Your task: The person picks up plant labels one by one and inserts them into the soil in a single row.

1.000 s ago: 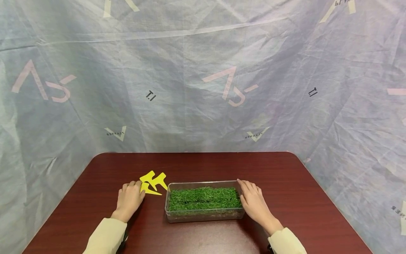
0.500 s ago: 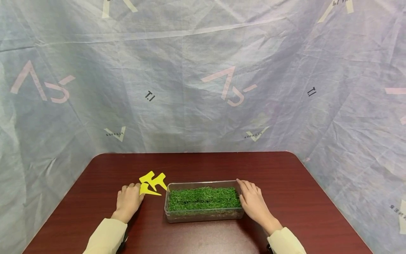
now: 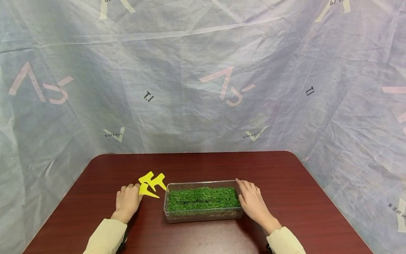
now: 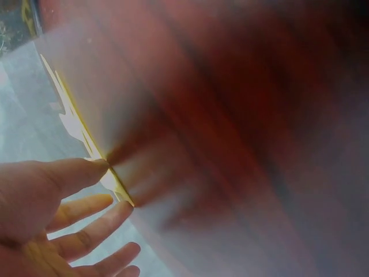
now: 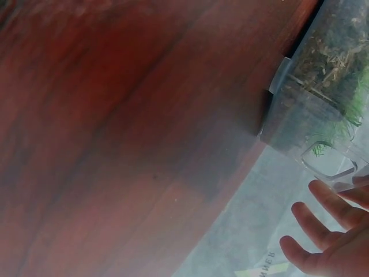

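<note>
My left hand (image 3: 128, 200) rests at the left of three yellow T-shaped plant labels. Thumb and a finger pinch the head of the nearest label (image 3: 144, 189); in the left wrist view this thin yellow label (image 4: 119, 187) appears edge-on at the fingertips. A second label (image 3: 147, 177) and a third label (image 3: 159, 180) lie just behind, overlapping. My right hand (image 3: 253, 203) rests against the right end of a clear plastic box (image 3: 203, 216) holding green grass (image 3: 204, 197). Its fingers (image 5: 328, 202) are extended and spread beside the box's end in the right wrist view.
The dark red wooden table (image 3: 203, 165) has rounded far corners. Behind and at both sides hangs a grey printed cloth (image 3: 177, 81). The box stands to the right of the labels, close to the third label's tip.
The nearest label has turned slightly, its pointed tip swinging toward the table's front. Both hands hold nearly the same places, and the box stays put; the whole view shifts slightly.
</note>
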Demonstrator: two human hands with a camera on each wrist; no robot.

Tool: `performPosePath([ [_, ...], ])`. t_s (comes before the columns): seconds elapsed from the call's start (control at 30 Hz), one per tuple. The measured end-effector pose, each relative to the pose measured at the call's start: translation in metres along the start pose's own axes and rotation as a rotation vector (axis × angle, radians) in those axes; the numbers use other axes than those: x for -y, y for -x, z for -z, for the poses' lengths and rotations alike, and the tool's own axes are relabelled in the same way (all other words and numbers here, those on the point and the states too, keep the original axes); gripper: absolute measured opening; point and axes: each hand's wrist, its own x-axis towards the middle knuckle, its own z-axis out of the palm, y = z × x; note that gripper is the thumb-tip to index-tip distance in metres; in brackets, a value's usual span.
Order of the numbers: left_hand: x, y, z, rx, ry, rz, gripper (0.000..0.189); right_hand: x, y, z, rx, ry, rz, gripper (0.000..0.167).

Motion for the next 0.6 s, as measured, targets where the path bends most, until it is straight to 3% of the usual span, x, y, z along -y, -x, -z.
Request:
performPosePath([
  [0.23, -0.0039, 0.0017, 0.0029, 0.036, -0.012, 0.04, 0.029, -0.0003, 0.0, -0.0001, 0.004, 0.006, 0.0, 0.049],
  [0.6, -0.0035, -0.0006, 0.0007, 0.036, 0.015, 0.062, 0.03, -0.0006, -0.0009, -0.0002, 0.002, 0.016, 0.01, 0.049],
])
